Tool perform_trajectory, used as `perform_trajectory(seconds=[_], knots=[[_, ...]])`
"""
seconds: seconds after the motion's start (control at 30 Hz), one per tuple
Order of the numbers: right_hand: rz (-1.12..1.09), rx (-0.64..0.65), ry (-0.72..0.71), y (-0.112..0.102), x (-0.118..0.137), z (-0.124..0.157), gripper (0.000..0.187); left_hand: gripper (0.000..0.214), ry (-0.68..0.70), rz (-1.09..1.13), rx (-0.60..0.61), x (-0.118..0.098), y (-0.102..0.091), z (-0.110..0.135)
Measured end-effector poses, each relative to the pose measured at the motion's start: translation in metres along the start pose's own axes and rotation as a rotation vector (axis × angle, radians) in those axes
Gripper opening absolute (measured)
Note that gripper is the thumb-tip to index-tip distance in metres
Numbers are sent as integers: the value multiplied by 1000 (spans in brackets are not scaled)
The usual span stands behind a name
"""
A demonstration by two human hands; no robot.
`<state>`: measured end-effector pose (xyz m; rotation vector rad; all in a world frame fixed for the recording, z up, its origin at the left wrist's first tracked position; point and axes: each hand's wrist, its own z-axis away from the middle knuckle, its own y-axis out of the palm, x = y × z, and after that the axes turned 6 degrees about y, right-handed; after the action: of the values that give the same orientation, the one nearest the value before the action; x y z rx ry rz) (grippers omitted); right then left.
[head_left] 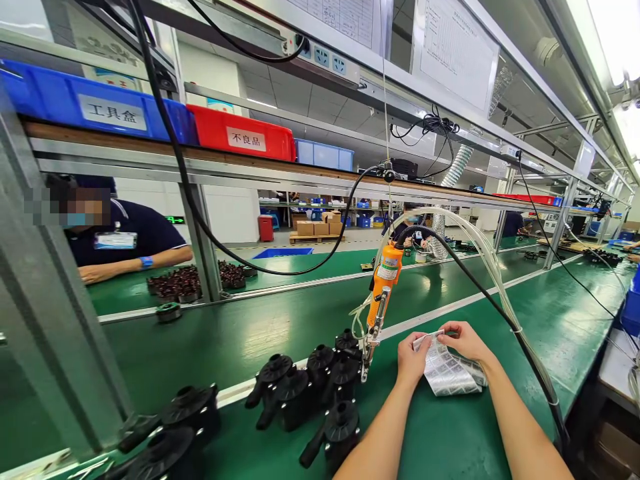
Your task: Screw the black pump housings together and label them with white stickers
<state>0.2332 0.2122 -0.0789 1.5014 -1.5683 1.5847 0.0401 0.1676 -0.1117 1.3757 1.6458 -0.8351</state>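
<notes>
Between my two hands is a silvery sheet of labels (453, 375), curling down toward the green bench top. My left hand (414, 358) pinches its upper left edge. Thumb and fingers of my right hand (463, 339) are closed on the top edge, close to the left fingertips. Just left of my hands hangs an orange electric screwdriver (385, 277), its tip pointing down. Black pump housings (293, 393) with side spouts stand in a group to the left of my left forearm.
More black housings (170, 447) stand at the front left by a metal post (50, 287). Cables and clear hoses (493, 260) arch over to my right. Blue (115, 107) and red (245, 133) bins sit on the shelf above. Across the bench a co-worker's arm (145, 260) rests near dark coil parts (175, 283).
</notes>
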Motion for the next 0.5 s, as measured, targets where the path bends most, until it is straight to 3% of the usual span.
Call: perform_trajectory(seconds=[0.5], knots=[[175, -123, -97, 2, 2, -1, 44, 41, -27, -177, -45, 2, 1, 0]])
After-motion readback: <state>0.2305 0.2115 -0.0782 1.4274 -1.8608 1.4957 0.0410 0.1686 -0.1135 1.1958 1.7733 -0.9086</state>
